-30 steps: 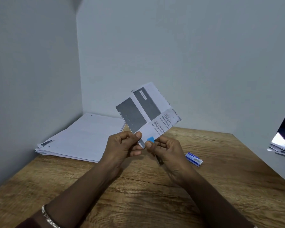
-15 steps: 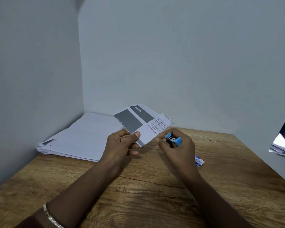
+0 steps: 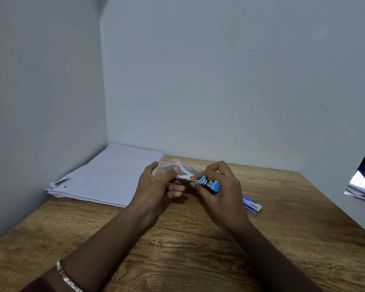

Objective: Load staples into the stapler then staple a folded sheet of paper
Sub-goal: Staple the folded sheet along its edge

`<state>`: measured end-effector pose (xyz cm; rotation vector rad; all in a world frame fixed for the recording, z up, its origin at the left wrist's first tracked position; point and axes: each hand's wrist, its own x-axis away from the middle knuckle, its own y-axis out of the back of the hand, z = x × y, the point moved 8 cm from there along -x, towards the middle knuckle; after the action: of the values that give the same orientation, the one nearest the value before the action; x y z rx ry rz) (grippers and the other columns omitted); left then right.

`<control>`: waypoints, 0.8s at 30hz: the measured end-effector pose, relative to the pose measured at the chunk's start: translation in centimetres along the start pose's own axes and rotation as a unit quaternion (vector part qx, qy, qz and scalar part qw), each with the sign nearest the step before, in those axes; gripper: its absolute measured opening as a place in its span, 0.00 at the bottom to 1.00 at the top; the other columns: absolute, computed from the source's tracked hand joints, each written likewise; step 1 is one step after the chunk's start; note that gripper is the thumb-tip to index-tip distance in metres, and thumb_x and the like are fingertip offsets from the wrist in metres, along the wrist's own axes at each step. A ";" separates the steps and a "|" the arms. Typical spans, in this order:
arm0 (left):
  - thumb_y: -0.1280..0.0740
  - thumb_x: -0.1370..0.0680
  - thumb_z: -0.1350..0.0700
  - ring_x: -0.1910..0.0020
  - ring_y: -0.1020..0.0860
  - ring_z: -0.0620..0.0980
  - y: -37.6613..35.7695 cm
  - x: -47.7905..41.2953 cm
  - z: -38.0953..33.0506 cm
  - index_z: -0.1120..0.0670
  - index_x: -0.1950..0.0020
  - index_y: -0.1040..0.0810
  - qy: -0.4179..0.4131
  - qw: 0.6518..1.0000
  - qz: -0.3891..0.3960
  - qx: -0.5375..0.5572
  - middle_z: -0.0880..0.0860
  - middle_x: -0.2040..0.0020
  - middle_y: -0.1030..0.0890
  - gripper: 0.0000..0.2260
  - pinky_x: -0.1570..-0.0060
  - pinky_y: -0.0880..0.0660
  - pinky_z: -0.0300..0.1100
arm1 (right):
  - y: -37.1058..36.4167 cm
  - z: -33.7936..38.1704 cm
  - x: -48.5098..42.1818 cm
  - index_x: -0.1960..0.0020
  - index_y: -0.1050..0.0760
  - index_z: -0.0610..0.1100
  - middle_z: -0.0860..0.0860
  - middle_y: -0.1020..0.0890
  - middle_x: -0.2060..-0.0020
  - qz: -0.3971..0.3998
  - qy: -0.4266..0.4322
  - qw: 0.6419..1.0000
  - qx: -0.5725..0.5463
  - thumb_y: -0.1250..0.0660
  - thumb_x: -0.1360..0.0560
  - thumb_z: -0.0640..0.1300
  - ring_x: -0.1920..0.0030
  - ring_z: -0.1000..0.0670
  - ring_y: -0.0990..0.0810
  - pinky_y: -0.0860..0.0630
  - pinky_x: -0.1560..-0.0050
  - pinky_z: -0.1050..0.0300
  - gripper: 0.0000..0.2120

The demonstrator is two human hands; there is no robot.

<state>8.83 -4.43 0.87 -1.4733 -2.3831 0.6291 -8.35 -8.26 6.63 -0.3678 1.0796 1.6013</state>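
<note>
Lowered from where it stood upright a second ago, the folded sheet (image 3: 184, 172) now lies nearly flat and low over the table (image 3: 177, 260). The stapler (image 3: 210, 183) has come off its edge and sits wholly in the right hand (image 3: 223, 188).

Nearest the camera, a thin bracelet (image 3: 67, 278) circles the left wrist, and both forearms reach forward over the wooden table.

The left hand (image 3: 156, 186) pinches the sheet, with the thumb pressed on top and the fingers curled under it. The sheet stretches away from that hand's fingertips toward the right hand. It is blurred, so its printing cannot be read.

The right hand is curled around the small blue stapler, which lies across its fingers just right of the sheet's near corner. The thumb lies beside that corner, but whether it touches the sheet cannot be told. The stapler's metal front points toward the left hand.

A staple box (image 3: 252, 204) lies on the table just right of the right hand, apart from it. A stack of paper (image 3: 112, 175) rests in the corner left of and beyond the left hand, close to its knuckles. Grey wall (image 3: 219, 81) rises behind everything. Some loose papers (image 3: 360, 189) show at the far right edge, well apart from both hands.
</note>
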 end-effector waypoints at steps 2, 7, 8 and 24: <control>0.26 0.24 0.52 0.70 0.19 0.49 0.7 0.4 -1.1 0.43 0.26 0.35 -0.057 0.994 -0.049 -0.076 0.56 0.50 0.17 0.30 0.68 0.20 0.44 | 0.0 -0.1 -0.1 0.51 0.15 0.49 0.55 0.22 0.54 -0.001 -0.015 1.000 -0.008 0.24 0.27 0.47 0.52 0.57 0.22 0.24 0.56 0.63 0.06; 0.35 0.30 0.52 0.40 0.27 0.43 -0.8 2.5 -5.5 0.37 0.50 0.19 -0.298 0.888 -0.039 -0.349 0.42 0.43 0.26 0.13 0.48 0.29 0.34 | 0.1 -0.7 0.0 0.52 0.17 0.49 0.54 0.17 0.58 0.000 -0.044 0.998 -0.047 0.24 0.27 0.48 0.64 0.55 0.18 0.20 0.64 0.56 0.05; 0.35 0.32 0.50 0.37 0.29 0.43 -1.6 2.9 -5.6 0.38 0.52 0.17 -0.317 0.871 -0.003 -0.375 0.42 0.42 0.26 0.13 0.45 0.31 0.34 | -0.1 -0.8 0.1 0.53 0.18 0.50 0.52 0.17 0.60 0.004 -0.052 0.996 -0.068 0.24 0.26 0.49 0.70 0.54 0.19 0.20 0.70 0.54 0.05; 0.33 0.24 0.41 0.43 0.22 0.43 0.2 0.5 -2.8 0.47 0.44 0.17 -0.223 0.931 -0.011 -0.289 0.46 0.42 0.20 0.15 0.43 0.22 0.53 | -1.8 -3.3 0.3 0.52 0.17 0.47 0.45 0.19 0.73 0.046 -0.157 0.950 -0.264 0.24 0.28 0.53 0.74 0.48 0.21 0.21 0.70 0.48 0.11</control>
<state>9.97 -3.25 3.22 -1.6488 -3.1314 0.2758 -7.84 -10.74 3.84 -0.3986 0.4191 1.9484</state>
